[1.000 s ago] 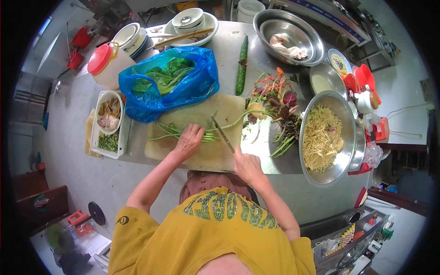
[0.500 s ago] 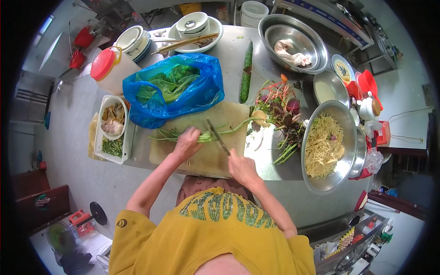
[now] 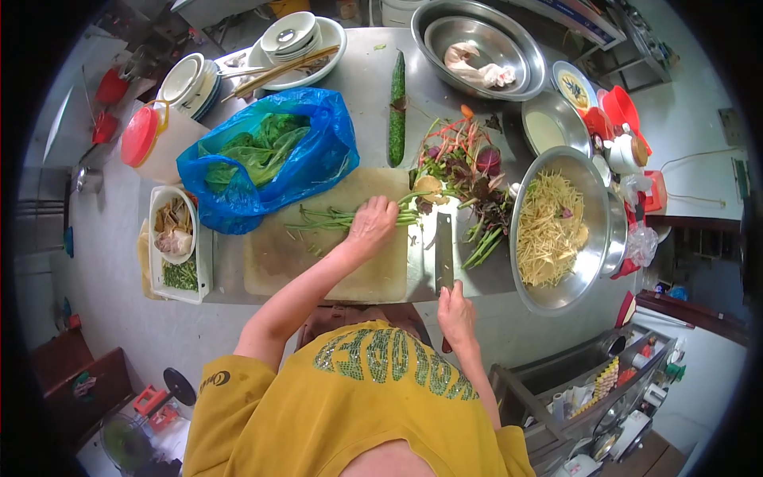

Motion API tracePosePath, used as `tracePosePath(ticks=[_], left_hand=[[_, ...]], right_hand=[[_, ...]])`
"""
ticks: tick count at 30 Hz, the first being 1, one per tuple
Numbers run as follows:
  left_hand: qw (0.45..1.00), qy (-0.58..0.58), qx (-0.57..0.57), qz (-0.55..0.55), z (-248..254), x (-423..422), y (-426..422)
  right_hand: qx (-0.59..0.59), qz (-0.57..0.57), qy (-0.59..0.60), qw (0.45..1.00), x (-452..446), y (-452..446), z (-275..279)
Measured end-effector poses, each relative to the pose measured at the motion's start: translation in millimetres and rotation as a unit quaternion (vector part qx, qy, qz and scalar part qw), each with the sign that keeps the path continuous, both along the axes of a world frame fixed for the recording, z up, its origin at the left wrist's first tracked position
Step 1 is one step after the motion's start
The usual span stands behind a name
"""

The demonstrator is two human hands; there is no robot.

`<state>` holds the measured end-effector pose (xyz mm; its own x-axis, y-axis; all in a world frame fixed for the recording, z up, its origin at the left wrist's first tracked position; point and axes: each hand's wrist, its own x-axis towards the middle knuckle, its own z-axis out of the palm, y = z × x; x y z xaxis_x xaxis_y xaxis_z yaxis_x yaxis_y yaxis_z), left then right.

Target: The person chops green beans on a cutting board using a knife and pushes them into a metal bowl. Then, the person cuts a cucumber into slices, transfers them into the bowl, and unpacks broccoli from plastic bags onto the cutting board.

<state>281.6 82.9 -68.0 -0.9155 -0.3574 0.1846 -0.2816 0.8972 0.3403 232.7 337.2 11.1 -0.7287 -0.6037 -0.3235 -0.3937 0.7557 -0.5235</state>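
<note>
Now that the knife (image 3: 444,246), clasped in the right hand's (image 3: 457,312) grip, is shifted past the cutting board's (image 3: 278,270) right edge, cutting seems paused; the green stems (image 3: 330,218) are pinched on the board by the left hand (image 3: 373,222), bare board is left nearer the body, and rightward room is limited by the leafy heap (image 3: 469,171).

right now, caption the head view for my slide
Left hand on green stems over a cutting board; right hand holds a knife.
</note>
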Motion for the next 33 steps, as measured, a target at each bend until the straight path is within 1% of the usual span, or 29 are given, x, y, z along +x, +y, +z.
tracePosePath(ticks=[2, 4, 5, 7, 8, 9, 10, 11, 13, 14, 16, 18, 22, 25, 27, 29, 31, 33], left_hand=[[1.000, -0.012, -0.011, -0.004, -1, 20, -6], [0.999, -0.021, -0.027, -0.005, 0, 42, -17], [0.999, -0.040, -0.028, -0.001, 1, 57, -21], [0.998, -0.063, -0.030, 0.010, 7, 80, -25], [0.999, -0.034, -0.035, 0.016, 10, 90, -27], [0.999, -0.005, -0.040, 0.022, 15, 96, -28], [0.999, -0.007, -0.040, 0.028, 18, 99, -28], [0.998, 0.002, -0.045, 0.048, 21, 101, -26], [0.996, 0.010, -0.049, 0.074, 20, 102, -25], [0.996, 0.008, -0.041, 0.085, 16, 102, -24], [0.995, 0.005, -0.031, 0.100, 14, 101, -25], [0.994, -0.031, -0.011, 0.100, 12, 101, -26], [0.994, -0.053, 0.013, 0.096, 6, 103, -32], [0.997, -0.043, 0.014, 0.066, 5, 105, -41], [1.000, -0.001, 0.003, 0.012, 4, 109, -47], [1.000, -0.006, 0.018, 0.013, 0, 115, -54], [0.999, -0.012, 0.037, 0.014, -1, 119, -54], [0.995, 0.034, 0.075, 0.060, -2, 118, -53]], right_hand=[[-0.004, 0.008, -0.002, 1.000, 3, -6, 4], [-0.004, 0.058, -0.022, 0.998, 5, -18, 12], [-0.006, 0.059, -0.025, 0.998, 6, -25, 12], [-0.007, 0.155, -0.013, 0.988, 7, -42, 12], [-0.009, 0.161, -0.015, 0.987, 8, -52, 14], [-0.001, 0.195, -0.013, 0.981, 9, -63, 16], [0.009, 0.228, -0.010, 0.974, 11, -73, 17], [0.009, 0.233, -0.011, 0.972, 13, -82, 15], [0.042, 0.281, 0.012, 0.959, 18, -97, 10], [0.042, 0.287, 0.012, 0.957, 21, -102, 9], [0.047, 0.295, 0.048, 0.953, 26, -111, 8], [0.043, 0.299, 0.053, 0.952, 27, -120, 2], [0.034, 0.291, 0.077, 0.953, 29, -134, -8], [0.030, 0.274, 0.047, 0.960, 26, -134, -13], [0.019, 0.263, 0.040, 0.964, 20, -123, -9], [0.006, 0.261, 0.030, 0.965, 16, -111, -2], [0.000, 0.208, 0.036, 0.977, 15, -100, 10], [0.018, 0.188, 0.060, 0.980, 8, -100, 7]])
